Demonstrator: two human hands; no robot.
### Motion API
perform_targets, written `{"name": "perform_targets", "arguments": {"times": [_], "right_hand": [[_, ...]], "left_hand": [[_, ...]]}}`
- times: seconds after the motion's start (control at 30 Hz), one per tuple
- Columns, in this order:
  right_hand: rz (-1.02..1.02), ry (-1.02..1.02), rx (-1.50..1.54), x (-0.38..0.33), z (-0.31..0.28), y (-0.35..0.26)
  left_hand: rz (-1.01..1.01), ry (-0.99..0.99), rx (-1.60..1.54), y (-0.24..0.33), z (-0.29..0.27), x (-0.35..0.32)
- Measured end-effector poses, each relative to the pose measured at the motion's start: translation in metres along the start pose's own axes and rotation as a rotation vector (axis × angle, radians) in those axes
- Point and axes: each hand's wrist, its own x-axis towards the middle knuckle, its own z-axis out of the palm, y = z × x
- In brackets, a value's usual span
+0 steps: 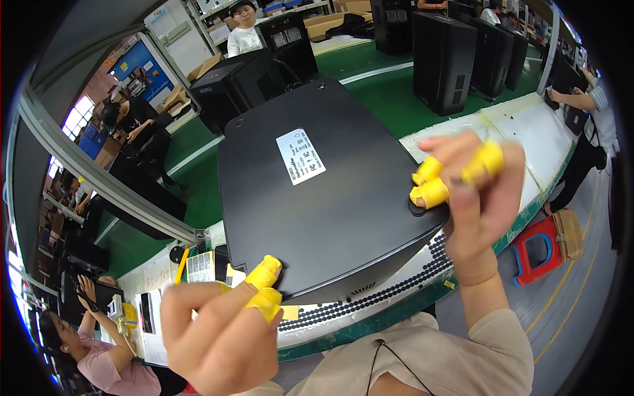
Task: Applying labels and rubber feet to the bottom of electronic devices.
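A large black computer-like case lies before me with a white label on its upward face. Yellow tape wraps several of my fingertips. My left hand is closed at the near left corner of the case, its taped fingertips together; anything between them is hidden. At the near right corner, two taped fingertips of my right hand touch the face beside a small dark round piece. The thumb and another finger of that hand are curled together, blurred, and what they hold cannot be made out.
Sheets of small black round pads run along the near table edge. Other black cases stand on the green belt beyond. A metal post rises at left. A red stool is at right; people work around.
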Motion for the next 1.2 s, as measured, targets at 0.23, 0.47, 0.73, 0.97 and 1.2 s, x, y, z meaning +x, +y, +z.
{"name": "perform_targets", "arguments": {"times": [0.23, 0.47, 0.73, 0.97, 1.2], "right_hand": [[0.032, -0.302, -0.077, 0.081, 0.008, 0.058], [0.291, -0.603, -0.190, 0.105, 0.014, 0.100], [0.193, -0.638, -0.369, 0.112, 0.018, 0.094], [0.219, -0.635, -0.275, 0.107, 0.014, 0.090], [0.243, -0.619, -0.222, 0.099, 0.009, 0.088]], "left_hand": [[-0.022, 0.453, 0.078, -0.022, 0.010, -0.021], [0.028, 0.485, -0.336, -0.068, 0.017, -0.022], [-0.071, 0.507, -0.437, -0.082, 0.040, -0.008], [-0.221, 0.537, -0.544, -0.091, 0.062, 0.008], [-0.250, 0.449, -0.706, -0.100, 0.080, 0.031]]}}
